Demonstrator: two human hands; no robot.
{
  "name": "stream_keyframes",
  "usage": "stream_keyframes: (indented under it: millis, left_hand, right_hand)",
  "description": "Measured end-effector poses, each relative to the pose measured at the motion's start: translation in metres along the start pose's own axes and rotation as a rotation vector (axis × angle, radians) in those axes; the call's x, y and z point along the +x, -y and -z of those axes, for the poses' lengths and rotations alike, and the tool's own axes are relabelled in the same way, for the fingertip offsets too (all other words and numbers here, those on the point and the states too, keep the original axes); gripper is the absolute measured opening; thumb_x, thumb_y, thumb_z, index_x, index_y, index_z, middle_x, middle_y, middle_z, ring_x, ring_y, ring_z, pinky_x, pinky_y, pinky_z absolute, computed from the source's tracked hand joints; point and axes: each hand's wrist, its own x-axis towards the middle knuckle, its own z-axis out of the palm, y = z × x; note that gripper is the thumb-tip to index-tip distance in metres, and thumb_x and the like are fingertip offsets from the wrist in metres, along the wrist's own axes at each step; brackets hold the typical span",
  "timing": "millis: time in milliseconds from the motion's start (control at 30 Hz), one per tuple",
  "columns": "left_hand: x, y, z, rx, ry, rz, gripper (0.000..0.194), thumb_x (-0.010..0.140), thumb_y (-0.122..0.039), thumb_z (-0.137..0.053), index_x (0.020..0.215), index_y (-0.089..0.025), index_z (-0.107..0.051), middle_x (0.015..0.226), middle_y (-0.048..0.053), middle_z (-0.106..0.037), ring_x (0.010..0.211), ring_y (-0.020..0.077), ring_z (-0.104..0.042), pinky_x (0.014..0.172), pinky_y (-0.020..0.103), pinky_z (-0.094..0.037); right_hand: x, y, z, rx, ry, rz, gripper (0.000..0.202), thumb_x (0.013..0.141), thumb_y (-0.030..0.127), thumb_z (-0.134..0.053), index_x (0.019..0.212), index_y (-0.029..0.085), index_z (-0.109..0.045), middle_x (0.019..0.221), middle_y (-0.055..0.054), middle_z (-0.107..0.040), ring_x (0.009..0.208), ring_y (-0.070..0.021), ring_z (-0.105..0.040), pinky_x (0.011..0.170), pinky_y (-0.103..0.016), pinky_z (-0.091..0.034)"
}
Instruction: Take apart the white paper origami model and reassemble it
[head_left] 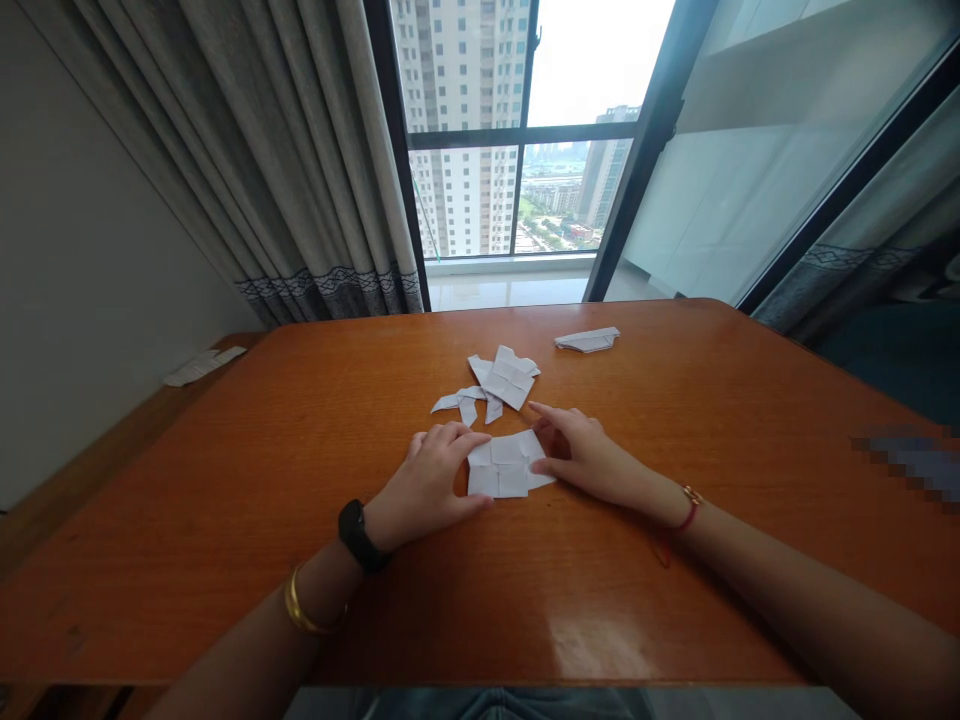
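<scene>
As I watch remotely, the left hand (427, 478) has its grip half open, thumb and fingertips spread apart at the left edge of a folded white sheet (499, 468). That sheet lies flat on the brown table (225, 480), between the two hands. I see the right hand (589, 455) loosely open too — thumb at the sheet's right side, index finger stretched out beyond its top corner. Neither closes round the paper, as far as I can tell. Just beyond lies a heap of folded paper pieces (511, 378) — and farther right, a narrow folded strip (587, 341).
</scene>
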Motion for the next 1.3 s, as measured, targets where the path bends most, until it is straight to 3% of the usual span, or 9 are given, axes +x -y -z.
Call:
stream_keyframes:
  millis: [267, 400, 533, 633, 867, 967, 1067, 1133, 1300]
  left_hand:
    - [-0.002, 0.002, 0.006, -0.011, 0.058, 0.053, 0.061, 0.074, -0.038, -0.071, 0.13, -0.028, -0.049, 0.131, 0.007, -0.05, 0.123, 0.0281, -0.043, 0.104, 0.046, -0.029]
    - [-0.002, -0.001, 0.003, -0.04, 0.109, 0.069, 0.063, 0.075, -0.044, -0.071, 0.131, -0.03, -0.047, 0.135, 0.007, -0.05, 0.125, 0.0296, -0.041, 0.105, 0.049, -0.026]
    - [-0.001, -0.003, -0.002, -0.049, 0.08, 0.058, 0.071, 0.072, -0.05, -0.073, 0.134, -0.03, -0.044, 0.136, 0.007, -0.051, 0.126, 0.0305, -0.041, 0.106, 0.05, -0.023]
    - [0.0, -0.002, -0.004, -0.036, 0.053, 0.042, 0.066, 0.074, -0.051, -0.071, 0.131, -0.029, -0.048, 0.136, 0.007, -0.051, 0.125, 0.0298, -0.041, 0.107, 0.051, -0.022]
    - [0.0, -0.003, -0.01, 0.021, 0.015, 0.071, 0.046, 0.076, -0.043, -0.071, 0.118, -0.028, -0.06, 0.13, 0.007, -0.051, 0.122, 0.0293, -0.042, 0.106, 0.05, -0.026]
    - [0.001, -0.006, -0.01, 0.009, -0.001, 0.071, 0.071, 0.071, -0.055, -0.071, 0.132, -0.026, -0.048, 0.134, 0.009, -0.048, 0.124, 0.0312, -0.04, 0.107, 0.05, -0.026]
    - [0.0, -0.008, -0.002, -0.012, -0.031, 0.037, 0.113, 0.057, -0.072, -0.071, 0.146, -0.021, -0.024, 0.146, 0.015, -0.036, 0.132, 0.0348, -0.031, 0.109, 0.051, -0.022]
    - [0.0, -0.008, 0.004, -0.021, -0.054, 0.005, 0.12, 0.056, -0.075, -0.069, 0.149, -0.02, -0.017, 0.15, 0.016, -0.03, 0.135, 0.0341, -0.026, 0.11, 0.049, -0.02]
    - [-0.002, -0.008, 0.007, -0.001, 0.036, -0.064, 0.071, 0.072, -0.059, -0.069, 0.133, -0.028, -0.048, 0.138, 0.008, -0.048, 0.128, 0.0302, -0.037, 0.111, 0.05, -0.014]
  right_hand:
    - [0.003, -0.012, 0.023, 0.048, -0.028, -0.156, 0.01, 0.08, 0.024, -0.06, 0.083, 0.019, -0.067, 0.089, -0.006, -0.065, 0.078, -0.0186, -0.058, 0.07, -0.03, -0.043]
    - [0.004, -0.02, 0.036, 0.138, -0.219, -0.256, 0.023, 0.087, 0.034, -0.05, 0.095, 0.018, -0.065, 0.089, -0.006, -0.067, 0.076, -0.0181, -0.059, 0.067, -0.029, -0.044]
    - [0.001, -0.011, 0.023, -0.009, -0.096, -0.129, 0.043, 0.07, 0.049, -0.071, 0.101, 0.019, -0.065, 0.098, -0.01, -0.063, 0.088, -0.0245, -0.057, 0.074, -0.033, -0.043]
    - [0.0, -0.006, 0.01, -0.088, -0.045, -0.133, 0.037, 0.062, 0.041, -0.079, 0.088, 0.02, -0.063, 0.093, -0.008, -0.063, 0.086, -0.0253, -0.056, 0.071, -0.033, -0.042]
    - [0.006, -0.01, 0.02, 0.553, -0.356, -0.188, 0.024, 0.078, 0.037, -0.064, 0.094, 0.02, -0.059, 0.087, -0.004, -0.067, 0.075, -0.0175, -0.061, 0.066, -0.03, -0.046]
    - [0.005, 0.004, 0.012, 0.863, -0.233, -0.166, 0.034, 0.072, 0.043, -0.07, 0.094, 0.019, -0.06, 0.088, -0.005, -0.068, 0.076, -0.0173, -0.062, 0.068, -0.031, -0.048]
    - [0.001, 0.024, -0.007, 0.73, -0.105, -0.163, 0.028, 0.075, 0.039, -0.068, 0.094, 0.018, -0.064, 0.079, -0.002, -0.066, 0.067, -0.0151, -0.058, 0.062, -0.029, -0.046]
    - [-0.003, 0.034, -0.017, 0.523, -0.113, -0.137, 0.021, 0.08, 0.033, -0.063, 0.095, 0.018, -0.066, 0.075, -0.002, -0.063, 0.066, -0.015, -0.054, 0.063, -0.029, -0.044]
    - [0.0, 0.037, -0.017, 0.098, -0.195, -0.002, 0.014, 0.079, 0.029, -0.065, 0.089, 0.021, -0.07, 0.092, -0.006, -0.065, 0.089, -0.0217, -0.055, 0.082, -0.035, -0.042]
